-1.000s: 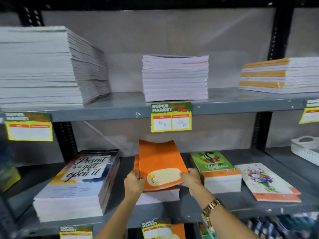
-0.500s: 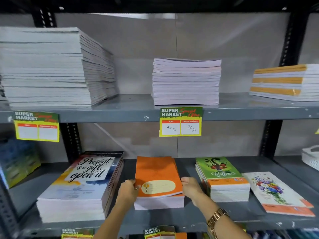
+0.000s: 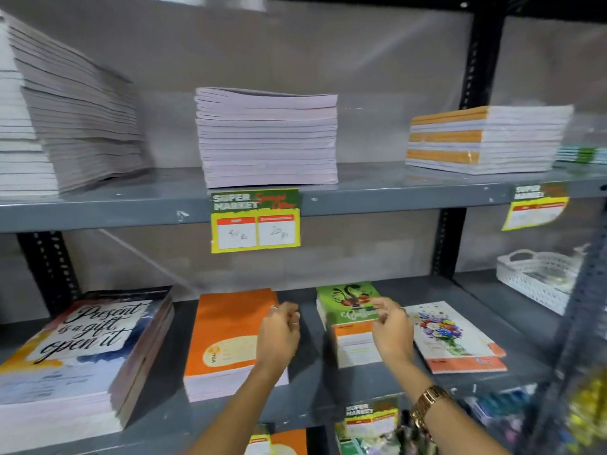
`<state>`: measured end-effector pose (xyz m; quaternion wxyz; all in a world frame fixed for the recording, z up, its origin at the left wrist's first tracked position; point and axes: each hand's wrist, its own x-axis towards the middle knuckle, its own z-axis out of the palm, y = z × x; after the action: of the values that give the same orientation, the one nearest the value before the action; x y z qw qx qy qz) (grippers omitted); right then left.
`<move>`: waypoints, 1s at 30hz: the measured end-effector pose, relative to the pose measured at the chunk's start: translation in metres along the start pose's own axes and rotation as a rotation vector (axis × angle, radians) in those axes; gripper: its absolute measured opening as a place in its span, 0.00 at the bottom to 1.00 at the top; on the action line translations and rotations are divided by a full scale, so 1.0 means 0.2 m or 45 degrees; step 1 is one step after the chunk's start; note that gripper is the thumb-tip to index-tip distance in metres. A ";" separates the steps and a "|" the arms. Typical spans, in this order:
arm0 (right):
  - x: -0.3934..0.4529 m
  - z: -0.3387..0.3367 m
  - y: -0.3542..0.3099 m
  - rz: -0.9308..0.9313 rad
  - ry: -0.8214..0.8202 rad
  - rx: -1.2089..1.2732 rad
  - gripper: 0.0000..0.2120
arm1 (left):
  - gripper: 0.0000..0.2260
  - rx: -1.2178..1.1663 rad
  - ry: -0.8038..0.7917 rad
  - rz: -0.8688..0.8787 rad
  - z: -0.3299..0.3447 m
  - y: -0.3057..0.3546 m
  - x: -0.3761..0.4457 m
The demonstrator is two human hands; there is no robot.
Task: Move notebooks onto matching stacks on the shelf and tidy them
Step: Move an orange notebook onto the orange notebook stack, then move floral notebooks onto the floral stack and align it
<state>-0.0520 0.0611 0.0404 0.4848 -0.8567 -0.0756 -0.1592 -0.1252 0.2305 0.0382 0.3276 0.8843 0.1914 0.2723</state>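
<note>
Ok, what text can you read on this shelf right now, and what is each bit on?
"Present is a gift, open it": cover of the left stack.
"SUPER MARKET": middle price tag; its handwritten prices look like 40 and 20, but blurred.
"SUPER MARKET": right price tag, rest blurred.
"SUPER MARKET": lower tag, rest unreadable.
Orange notebook: small logo, too blurred.
Green notebook: script title, unreadable.

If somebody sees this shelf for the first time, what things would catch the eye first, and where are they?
Likely the orange notebook stack at the middle of the lower shelf, with the left hand over its right edge. Next, the large "Present is a gift, open it" stack to its left. Then the yellow and green price tag on the upper shelf edge.
</note>
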 end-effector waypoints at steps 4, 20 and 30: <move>0.09 -0.19 0.20 0.135 0.080 -0.094 0.17 | 0.11 -0.152 -0.166 0.016 0.26 0.20 -0.04; 0.34 -0.56 0.91 0.674 -0.091 -0.414 0.14 | 0.12 -0.068 -0.622 0.097 1.02 0.59 -0.20; 0.39 -0.55 0.90 0.763 -0.226 -0.515 0.20 | 0.38 0.469 -0.754 0.436 1.15 0.44 -0.33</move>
<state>0.0509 -0.1284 -0.0254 0.3225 -0.9297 0.1698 0.0528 -0.0229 0.0239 -0.0718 0.1542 0.9878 -0.0163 0.0170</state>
